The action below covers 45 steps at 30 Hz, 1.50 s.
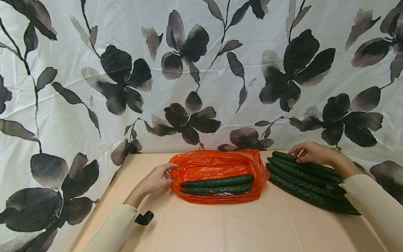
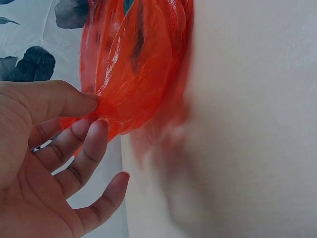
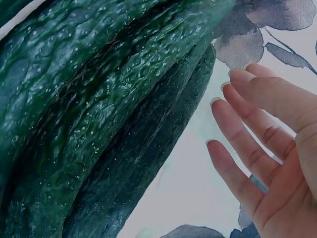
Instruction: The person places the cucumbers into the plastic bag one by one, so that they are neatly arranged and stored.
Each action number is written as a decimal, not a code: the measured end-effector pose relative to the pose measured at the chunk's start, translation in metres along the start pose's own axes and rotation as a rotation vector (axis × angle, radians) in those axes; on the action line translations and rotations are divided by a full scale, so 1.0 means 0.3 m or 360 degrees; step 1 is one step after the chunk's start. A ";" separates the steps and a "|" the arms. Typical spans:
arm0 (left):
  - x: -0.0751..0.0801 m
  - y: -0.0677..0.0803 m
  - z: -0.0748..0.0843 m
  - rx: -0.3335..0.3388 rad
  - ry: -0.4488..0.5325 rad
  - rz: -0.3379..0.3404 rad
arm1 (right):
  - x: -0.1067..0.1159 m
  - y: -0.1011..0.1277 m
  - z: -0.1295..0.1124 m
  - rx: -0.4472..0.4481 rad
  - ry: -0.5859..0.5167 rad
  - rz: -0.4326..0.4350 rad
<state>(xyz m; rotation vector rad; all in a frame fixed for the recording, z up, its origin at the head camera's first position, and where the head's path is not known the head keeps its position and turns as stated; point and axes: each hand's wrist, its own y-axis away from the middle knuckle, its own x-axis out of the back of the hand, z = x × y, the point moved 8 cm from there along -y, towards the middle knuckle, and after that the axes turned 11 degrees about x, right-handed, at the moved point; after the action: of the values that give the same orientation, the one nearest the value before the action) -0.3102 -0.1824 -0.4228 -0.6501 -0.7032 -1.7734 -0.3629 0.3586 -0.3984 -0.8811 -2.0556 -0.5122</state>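
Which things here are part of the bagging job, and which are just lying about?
In the job: orange plastic bag, pinched at its edge by the left hand; two cucumbers in the bag; pile of loose cucumbers, with the right hand over it.

Lying about: floral cloth; table.

Looks like a makeshift recording corner in a home, not a proper kitchen or shop tbh. A floral curtain (image 1: 201,70) w/ big dark flowers is hung right behind and around a plain beige table (image 1: 220,227), so the room itself is hidden. Groceries are laid out: an orange plastic bag (image 1: 217,164) and loose cucumbers (image 1: 302,178). No appliances seen.
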 end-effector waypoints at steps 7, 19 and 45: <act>0.000 0.001 0.001 -0.0011 -0.0006 0.0000 | 0.000 0.001 0.020 -0.0024 -0.0013 0.0010; 0.004 -0.007 0.007 -0.0005 0.0009 0.0003 | 0.018 -0.005 0.059 -0.0080 -0.0024 0.0057; -0.008 -0.017 0.004 -0.0025 -0.0022 -0.0002 | 0.005 0.005 0.166 -0.0178 -0.0109 -0.0035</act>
<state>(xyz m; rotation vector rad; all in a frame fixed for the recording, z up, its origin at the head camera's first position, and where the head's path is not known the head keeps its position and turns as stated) -0.3144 -0.1787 -0.4244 -0.6728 -0.6999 -1.7788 -0.3887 0.3911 -0.4258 -0.9540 -2.1174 -0.6217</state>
